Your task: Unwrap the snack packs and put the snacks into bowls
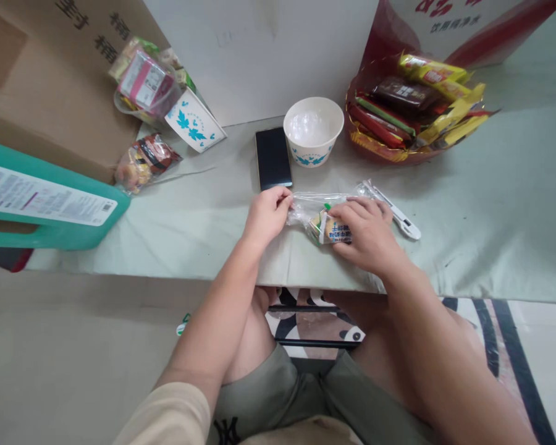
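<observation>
A clear plastic bag [301, 213] lies across the front of the covered table, with small wrapped biscuits [336, 230] inside or under its film. My left hand [269, 213] pinches the bag's left end between thumb and fingers. Over the biscuit packs rests my right hand [368, 232], fingers curled on them and the film; its palm side is hidden. Just right of that hand is a white utility knife [401, 216], apart from the fingers. A black phone [273, 159] lies flat beyond my left hand, beside a white paper bowl [314, 133] with blue leaf prints.
A basket of packaged snacks [417, 111] stands at the back right. At left are a tub of packets [146, 86], a tilted paper bowl [195, 120], a wrapped snack [146, 162], a teal carton [50, 198] and a cardboard box [50, 80]. The table edge [306, 283] runs above my knees.
</observation>
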